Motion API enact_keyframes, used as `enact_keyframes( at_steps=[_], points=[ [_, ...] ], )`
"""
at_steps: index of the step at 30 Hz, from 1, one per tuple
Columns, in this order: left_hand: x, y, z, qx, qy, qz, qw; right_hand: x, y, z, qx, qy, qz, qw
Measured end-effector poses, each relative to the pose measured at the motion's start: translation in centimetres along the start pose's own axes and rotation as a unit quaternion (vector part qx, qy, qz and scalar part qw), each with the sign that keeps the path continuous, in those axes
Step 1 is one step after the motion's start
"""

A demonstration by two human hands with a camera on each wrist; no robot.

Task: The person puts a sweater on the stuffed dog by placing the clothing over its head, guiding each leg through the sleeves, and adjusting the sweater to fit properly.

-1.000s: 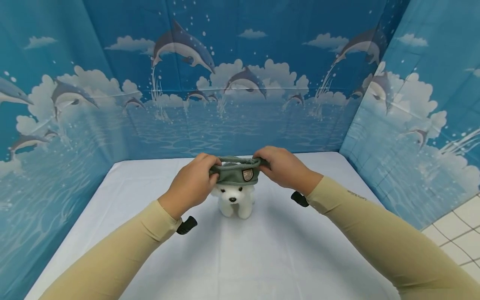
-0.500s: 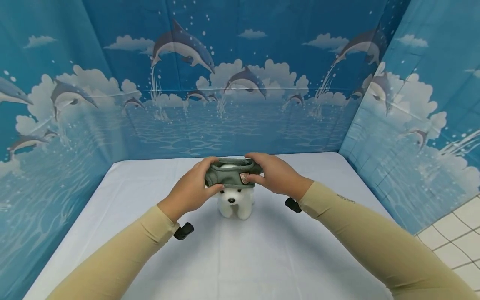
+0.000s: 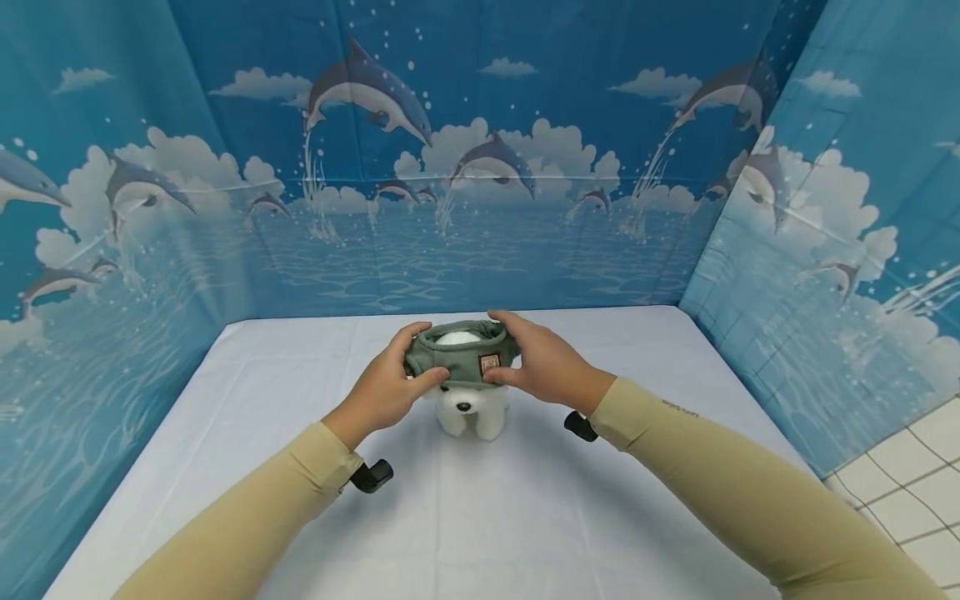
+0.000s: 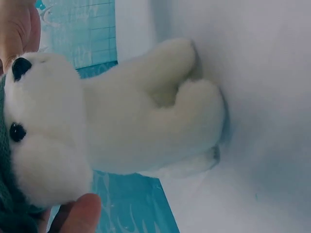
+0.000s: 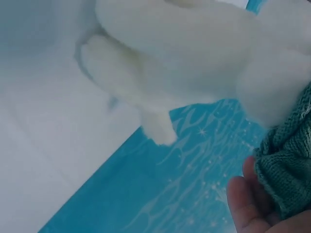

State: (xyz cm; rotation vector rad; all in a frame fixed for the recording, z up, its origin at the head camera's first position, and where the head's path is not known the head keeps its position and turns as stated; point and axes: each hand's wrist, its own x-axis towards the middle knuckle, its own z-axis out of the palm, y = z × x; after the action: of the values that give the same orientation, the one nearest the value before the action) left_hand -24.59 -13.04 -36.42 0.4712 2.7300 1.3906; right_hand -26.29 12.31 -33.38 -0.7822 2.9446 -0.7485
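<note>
A white plush dog (image 3: 476,412) stands upright at the middle of the table, facing me. Around the top of its head sits a small grey-green knit garment (image 3: 453,360) with a shield-like badge (image 3: 489,364) on the front. White fur shows through its upper opening. My left hand (image 3: 382,383) grips the garment's left side, thumb in front and fingers behind. On the other side my right hand (image 3: 551,364) holds it likewise, its thumb by the badge. In the left wrist view the dog's nose (image 4: 21,68) and one eye (image 4: 17,131) show just below the garment's edge.
A white cloth (image 3: 510,517) covers the table. Blue dolphin-print curtains (image 3: 480,242) hang behind it and at both sides. Pale floor tiles (image 3: 911,475) show at the lower right. Each wrist carries a black camera (image 3: 372,476).
The garment has come down lower over the dog's head, and white fur now shows in its opening. Both hands have shifted their grip, bringing their thumbs to its front, and moved slightly down.
</note>
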Motion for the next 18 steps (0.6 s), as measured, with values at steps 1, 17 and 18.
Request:
enact_keyframes(
  at_steps=[1,17,18],
  points=[
    [0.0,-0.1,0.1,-0.009,-0.002,-0.003,1.0,0.0,0.0,0.1,0.003,-0.005,0.002,1.0],
    [-0.1,-1.4,1.1,-0.198,-0.073,-0.074,0.9747,-0.4,1.1,1.7,0.057,-0.039,0.004,0.9976],
    [-0.1,-1.4,1.1,-0.205,-0.074,-0.072,0.9733,-0.5,1.2,1.8,0.072,-0.039,0.0,0.9967]
  ],
)
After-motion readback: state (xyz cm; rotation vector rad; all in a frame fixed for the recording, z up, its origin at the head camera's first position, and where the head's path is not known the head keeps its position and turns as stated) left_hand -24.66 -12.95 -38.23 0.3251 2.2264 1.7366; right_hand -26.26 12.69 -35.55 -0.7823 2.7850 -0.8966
